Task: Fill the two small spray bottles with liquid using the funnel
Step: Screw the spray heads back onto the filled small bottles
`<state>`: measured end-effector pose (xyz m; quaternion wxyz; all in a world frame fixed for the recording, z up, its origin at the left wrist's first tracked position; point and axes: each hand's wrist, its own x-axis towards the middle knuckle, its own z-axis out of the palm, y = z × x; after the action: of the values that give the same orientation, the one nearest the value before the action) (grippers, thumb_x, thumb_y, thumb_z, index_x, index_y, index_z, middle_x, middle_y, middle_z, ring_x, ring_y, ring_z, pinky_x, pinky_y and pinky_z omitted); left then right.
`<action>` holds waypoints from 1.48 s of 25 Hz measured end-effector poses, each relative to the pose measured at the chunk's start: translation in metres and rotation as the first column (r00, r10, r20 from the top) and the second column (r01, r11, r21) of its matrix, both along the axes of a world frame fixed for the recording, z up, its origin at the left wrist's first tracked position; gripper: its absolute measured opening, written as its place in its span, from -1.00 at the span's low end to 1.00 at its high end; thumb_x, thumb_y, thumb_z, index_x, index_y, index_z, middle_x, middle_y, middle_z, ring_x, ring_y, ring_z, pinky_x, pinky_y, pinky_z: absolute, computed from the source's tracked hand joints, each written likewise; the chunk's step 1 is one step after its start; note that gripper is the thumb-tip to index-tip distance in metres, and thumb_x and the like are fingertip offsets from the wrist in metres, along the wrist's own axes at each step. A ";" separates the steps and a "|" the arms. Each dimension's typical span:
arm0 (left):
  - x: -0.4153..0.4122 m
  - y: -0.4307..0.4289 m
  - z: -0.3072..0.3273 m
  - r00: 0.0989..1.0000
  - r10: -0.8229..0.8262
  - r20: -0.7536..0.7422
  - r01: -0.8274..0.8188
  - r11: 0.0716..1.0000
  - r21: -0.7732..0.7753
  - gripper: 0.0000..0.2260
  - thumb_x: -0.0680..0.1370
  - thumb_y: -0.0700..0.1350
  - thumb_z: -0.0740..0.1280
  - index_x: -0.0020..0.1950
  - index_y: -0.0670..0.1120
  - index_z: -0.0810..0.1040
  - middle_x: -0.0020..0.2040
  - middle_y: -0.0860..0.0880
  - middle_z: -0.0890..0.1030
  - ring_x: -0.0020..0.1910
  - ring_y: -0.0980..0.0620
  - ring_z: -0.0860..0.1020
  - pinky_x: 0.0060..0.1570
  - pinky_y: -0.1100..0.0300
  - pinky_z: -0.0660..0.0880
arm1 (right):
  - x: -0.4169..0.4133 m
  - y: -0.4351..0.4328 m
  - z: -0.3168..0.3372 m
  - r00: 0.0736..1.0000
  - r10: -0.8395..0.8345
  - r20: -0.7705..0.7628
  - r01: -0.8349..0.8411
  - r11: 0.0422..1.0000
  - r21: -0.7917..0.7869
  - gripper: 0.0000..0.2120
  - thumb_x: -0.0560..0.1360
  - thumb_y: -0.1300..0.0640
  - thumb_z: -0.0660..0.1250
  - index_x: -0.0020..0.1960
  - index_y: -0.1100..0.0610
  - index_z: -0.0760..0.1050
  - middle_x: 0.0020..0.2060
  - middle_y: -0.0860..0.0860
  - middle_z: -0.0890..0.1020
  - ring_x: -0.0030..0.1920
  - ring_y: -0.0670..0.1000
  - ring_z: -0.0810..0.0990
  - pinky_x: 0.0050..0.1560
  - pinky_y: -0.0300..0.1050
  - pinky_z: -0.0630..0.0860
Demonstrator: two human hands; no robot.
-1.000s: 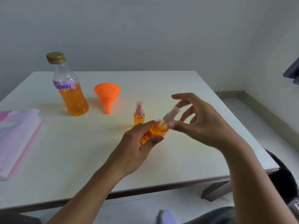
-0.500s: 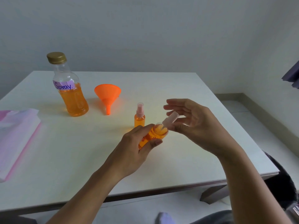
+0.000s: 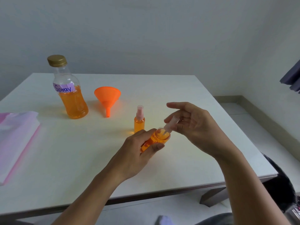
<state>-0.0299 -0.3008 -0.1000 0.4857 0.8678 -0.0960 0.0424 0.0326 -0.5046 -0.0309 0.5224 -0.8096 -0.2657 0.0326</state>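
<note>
A folded pink-and-white sheet (image 3: pixel 16 140) lies at the white table's (image 3: pixel 178 88) left edge, dark fabric (image 3: pixel 292 78) far right.

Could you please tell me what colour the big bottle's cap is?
The cap is gold; head view.

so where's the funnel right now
In the head view the funnel lies on the table left of centre, between the large labelled bottle and the standing small spray bottle.

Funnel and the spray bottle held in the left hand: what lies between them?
Head view: the other small spray bottle stands upright on the table between the funnel and the held spray bottle.
</note>
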 end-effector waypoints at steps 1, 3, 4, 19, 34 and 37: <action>0.000 0.000 0.000 1.000 0.000 -0.003 0.000 1.000 -0.006 -0.60 0.47 0.44 0.17 0.29 0.43 0.36 0.16 0.20 0.55 0.10 0.26 0.51 -0.05 0.40 0.43 | 0.000 0.003 -0.001 0.998 -0.062 0.012 0.062 0.998 -0.014 -0.54 0.49 0.03 0.49 0.36 -0.04 0.48 -0.11 -0.02 0.74 0.02 -0.07 0.73 0.09 -0.10 0.68; 0.000 0.000 0.002 1.000 0.001 -0.006 -0.001 1.000 -0.017 -0.62 0.46 0.46 0.15 0.26 0.50 0.33 0.15 0.22 0.53 0.11 0.34 0.48 -0.09 0.45 0.38 | 0.000 0.003 0.001 0.989 -0.146 0.016 0.147 0.988 -0.053 -0.45 0.40 -0.17 0.51 0.33 -0.10 0.48 -0.14 -0.01 0.72 -0.05 -0.05 0.72 0.05 -0.05 0.68; 0.000 0.000 0.002 1.000 -0.002 -0.009 0.002 1.000 -0.021 -0.61 0.45 0.47 0.15 0.27 0.50 0.33 0.15 0.24 0.52 0.12 0.36 0.46 -0.09 0.46 0.38 | 0.000 0.001 0.002 0.992 -0.123 -0.008 0.122 0.991 -0.048 -0.40 0.37 -0.18 0.52 0.36 -0.09 0.47 -0.08 -0.02 0.72 -0.01 -0.06 0.72 0.07 -0.06 0.68; -0.004 -0.017 0.016 0.904 0.248 0.349 -0.304 0.946 0.113 -0.60 0.51 0.15 0.38 0.30 0.03 0.53 0.20 -0.10 0.58 0.09 -0.01 0.55 -0.11 0.56 0.36 | -0.007 0.030 0.002 0.970 -0.230 -0.079 0.242 0.943 0.227 -0.39 0.39 0.17 0.59 0.29 0.00 0.32 -0.11 -0.10 0.78 -0.01 -0.05 0.76 0.10 -0.10 0.64; -0.005 -0.016 0.009 0.986 0.134 0.099 -0.136 0.990 0.021 -0.55 0.47 0.31 0.28 0.33 0.26 0.38 0.15 0.25 0.52 0.08 0.28 0.52 -0.11 0.56 0.43 | 0.009 -0.008 0.012 0.966 -0.144 -0.213 0.207 0.927 0.313 -0.73 0.48 0.02 0.46 0.11 0.15 0.66 0.00 0.06 0.77 0.00 0.07 0.76 0.02 -0.04 0.69; -0.005 -0.016 0.009 0.997 0.070 -0.008 -0.071 0.996 -0.057 -0.43 0.49 0.29 0.28 0.42 0.45 0.08 0.27 0.31 0.39 0.11 0.29 0.51 0.04 0.30 0.48 | 0.018 -0.025 0.010 0.941 -0.203 -0.272 0.296 0.883 0.365 -0.76 0.47 0.07 0.51 0.08 0.17 0.69 0.08 0.02 0.75 -0.03 0.04 0.71 0.05 -0.04 0.62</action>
<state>-0.0353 -0.3172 -0.0906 0.5089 0.8564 -0.0627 0.0597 0.0506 -0.5300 -0.0206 0.7032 -0.7041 -0.0987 0.0015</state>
